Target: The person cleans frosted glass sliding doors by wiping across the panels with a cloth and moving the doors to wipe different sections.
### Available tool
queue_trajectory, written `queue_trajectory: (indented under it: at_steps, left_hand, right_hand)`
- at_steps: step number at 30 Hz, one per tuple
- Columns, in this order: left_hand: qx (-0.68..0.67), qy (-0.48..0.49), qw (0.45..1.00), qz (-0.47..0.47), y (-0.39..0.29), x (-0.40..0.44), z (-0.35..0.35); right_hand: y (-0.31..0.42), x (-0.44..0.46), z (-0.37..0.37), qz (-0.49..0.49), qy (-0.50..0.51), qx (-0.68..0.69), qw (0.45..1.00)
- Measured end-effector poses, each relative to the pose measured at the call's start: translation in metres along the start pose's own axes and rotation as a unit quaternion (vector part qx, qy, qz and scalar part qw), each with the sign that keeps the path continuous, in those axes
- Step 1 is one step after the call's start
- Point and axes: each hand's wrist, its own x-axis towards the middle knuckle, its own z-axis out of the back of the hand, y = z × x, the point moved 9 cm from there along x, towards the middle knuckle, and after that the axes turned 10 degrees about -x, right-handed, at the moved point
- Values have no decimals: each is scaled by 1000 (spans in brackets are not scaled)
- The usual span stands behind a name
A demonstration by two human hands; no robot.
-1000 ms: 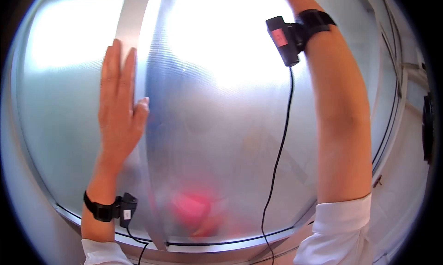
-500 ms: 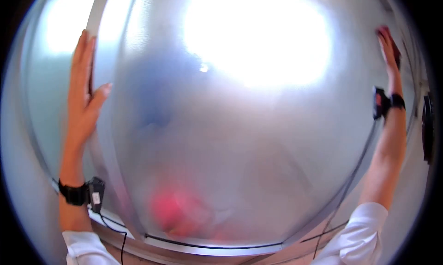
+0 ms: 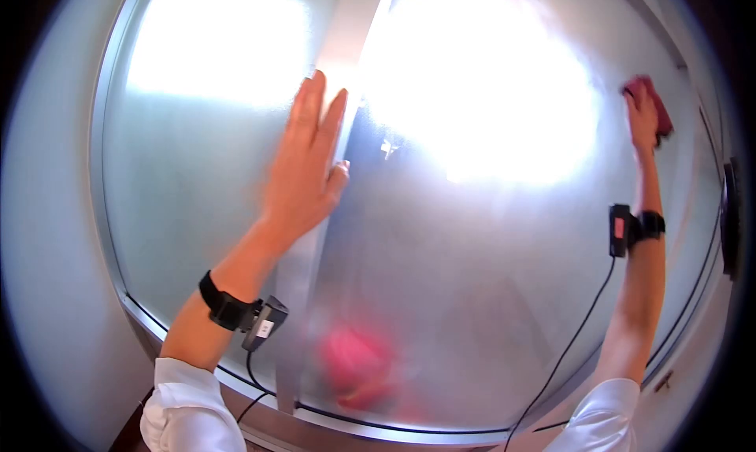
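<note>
Raised against a metal-framed window, my left hand [image 3: 301, 164] is open with fingers stretched out, by the upright metal bar [image 3: 301, 287] between two panes. I cannot tell whether the whole palm touches it. At the upper right, my right hand [image 3: 642, 123] grips a dark red cloth [image 3: 660, 115] at the right side of the large frosted pane [image 3: 480, 294]. The left pane [image 3: 197, 168] is pale green. A blurred pink-red shape [image 3: 358, 357] shows in the lower part of the large pane; what it is, I cannot make out.
Both wrists carry black straps with small boxes, the left box [image 3: 264, 324] and the right box [image 3: 620, 230]. A thin cable [image 3: 568, 346] hangs from the right one. A round black object [image 3: 731, 220] is at the far right. A pale wall [image 3: 55, 239] stands at the left.
My view has shifted, so the bar and my left hand appear further right. My right hand with the cloth appears slightly lower and further left, and the cloth shows more plainly.
</note>
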Motion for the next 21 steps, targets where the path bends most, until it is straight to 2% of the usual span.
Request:
queue_trajectory:
  at_steps: [1,2,5,7,9,11,15,18,21]
  left_hand:
    - [-9,2,1000,-5,-8,9,0]
    - [-13,-6,1000,-9,-12,9,0]
    - [8,21,999,34,5,-5,-13]
    - [-7,-24,1000,8,7,-6,-9]
    - [0,-25,1000,11,15,-4,-16]
    - [4,-23,1000,7,9,-5,-13]
    - [-9,44,999,12,2,-1,-18]
    - [-9,17,1000,16,-1,2,-19]
    - [4,20,1000,23,-1,0,-22]
  right_hand:
    - [39,13,22,30,-54,-11,998]
    - [100,6,68,3,-85,-68,994]
    - [264,14,95,63,-40,-13,997]
    - [364,7,143,54,62,5,997]
    - [425,3,142,99,53,47,993]
    - [452,-9,140,106,32,70,991]
    - [448,-58,130,109,-4,66,992]
    - [444,-123,170,183,-92,105,973]
    - [440,-195,204,213,-21,168,962]
